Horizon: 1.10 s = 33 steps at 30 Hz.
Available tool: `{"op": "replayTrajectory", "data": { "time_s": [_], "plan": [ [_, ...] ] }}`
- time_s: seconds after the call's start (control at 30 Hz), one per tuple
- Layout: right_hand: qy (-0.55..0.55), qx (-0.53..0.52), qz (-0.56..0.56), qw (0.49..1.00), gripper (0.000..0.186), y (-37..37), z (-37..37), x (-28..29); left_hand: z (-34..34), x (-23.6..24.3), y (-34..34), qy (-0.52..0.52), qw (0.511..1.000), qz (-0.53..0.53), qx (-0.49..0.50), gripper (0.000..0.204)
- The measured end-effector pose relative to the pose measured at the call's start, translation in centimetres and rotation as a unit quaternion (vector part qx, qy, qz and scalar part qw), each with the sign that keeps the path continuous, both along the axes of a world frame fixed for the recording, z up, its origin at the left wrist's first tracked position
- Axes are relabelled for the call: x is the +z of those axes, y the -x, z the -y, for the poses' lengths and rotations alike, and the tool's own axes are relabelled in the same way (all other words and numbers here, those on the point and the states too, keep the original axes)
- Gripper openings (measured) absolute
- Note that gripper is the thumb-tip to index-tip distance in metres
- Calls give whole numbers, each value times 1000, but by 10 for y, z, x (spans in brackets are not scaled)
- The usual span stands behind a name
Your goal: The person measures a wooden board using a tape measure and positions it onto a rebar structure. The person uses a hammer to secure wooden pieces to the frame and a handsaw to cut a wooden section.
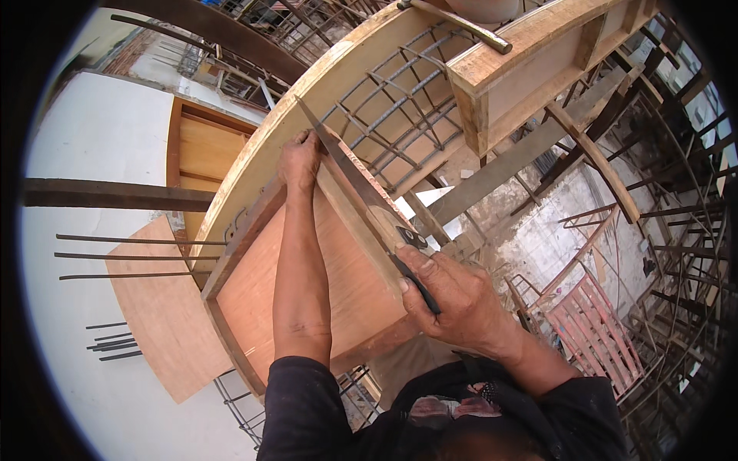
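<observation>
My right hand (457,303) is closed around the dark handle of a handsaw (357,180). Its long blade points away from me, running beside a wooden batten (354,219). That batten edges a framed plywood panel (338,269), which lies in front of me. At the panel's far corner my left hand (298,160) is closed over the end of the batten, close to the blade's front part. A thin reddish strip of board edge (369,170) shows on the blade's right side. Where the saw teeth meet the wood is too small to tell.
Beyond the panel, a rebar cage (407,100) sits inside curved wooden formwork (257,146). A hammer (461,27) lies across the top. Another framed form (530,69) stands at the right. Rebar ends (131,256) jut out at left over a loose plywood sheet (157,300). A reddish slatted rack (592,330) is below right.
</observation>
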State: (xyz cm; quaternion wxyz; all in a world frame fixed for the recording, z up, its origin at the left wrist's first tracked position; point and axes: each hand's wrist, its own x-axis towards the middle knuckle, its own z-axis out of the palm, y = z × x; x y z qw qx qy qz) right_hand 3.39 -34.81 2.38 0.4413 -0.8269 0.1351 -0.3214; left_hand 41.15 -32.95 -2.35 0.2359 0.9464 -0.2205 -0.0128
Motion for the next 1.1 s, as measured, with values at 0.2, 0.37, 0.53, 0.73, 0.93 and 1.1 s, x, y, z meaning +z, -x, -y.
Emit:
{"op": "replayTrajectory", "data": {
  "time_s": [0.2, 0.37, 0.53, 0.73, 0.93, 1.1],
  "plan": [
    [11, -3, 49, 999, 45, -10, 5, -18, -2, -8, -4, -5, 1000, 23, 0, 48],
    [17, 6, 38, 999, 44, -18, 8, -9, -8, -3, -10, -5, 1000, 20, -7, 48],
    [35, 1, 72, 997, 46, -30, 7, -15, -12, -8, -13, -8, 1000, -9, -4, 46],
    [-25, -11, 70, 997, 38, -29, 12, -5, -7, 1, -5, -16, 999, 36, 5, 46],
    [-9, -19, 39, 999, 34, -49, 7, -4, -14, -12, -16, 7, 1000, 15, -10, 47],
    [-15, -18, -5, 1000, 34, -13, -2, 3, -9, -10, -19, 26, 999, 15, -22, 46]
  ]
}}
